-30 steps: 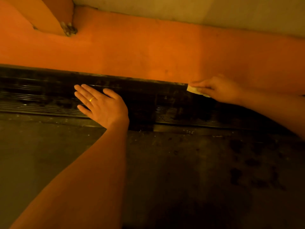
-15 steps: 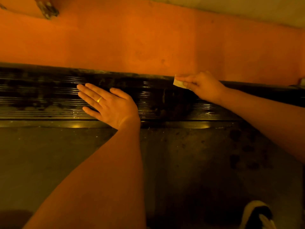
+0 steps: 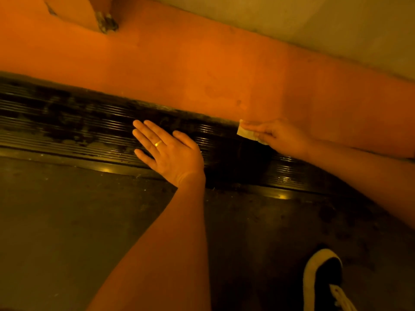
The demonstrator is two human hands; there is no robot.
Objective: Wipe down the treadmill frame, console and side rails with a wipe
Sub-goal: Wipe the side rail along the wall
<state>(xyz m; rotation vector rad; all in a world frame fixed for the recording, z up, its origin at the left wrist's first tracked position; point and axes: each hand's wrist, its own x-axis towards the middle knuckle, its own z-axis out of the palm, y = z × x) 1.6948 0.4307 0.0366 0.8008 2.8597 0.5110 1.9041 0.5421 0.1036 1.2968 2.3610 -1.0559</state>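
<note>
Fingers (image 3: pixel 256 126) of the right hand (image 3: pixel 283 136) pinch the wipe (image 3: pixel 244 132), which has slid along the side rail (image 3: pixel 67 131) toward the left hand (image 3: pixel 170 151), whose straight fingers lie flat on the ribs. Wiping is probably advancing leftward; blotchy rail beyond the left fingertips looks undone.

Left hand (image 3: pixel 173 151) on side rail (image 3: pixel 67 129), wipe (image 3: pixel 246 132) to its right.

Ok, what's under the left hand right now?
The ribbed black side rail; the left hand lies flat on it. The patch beneath the palm is hidden.
</note>
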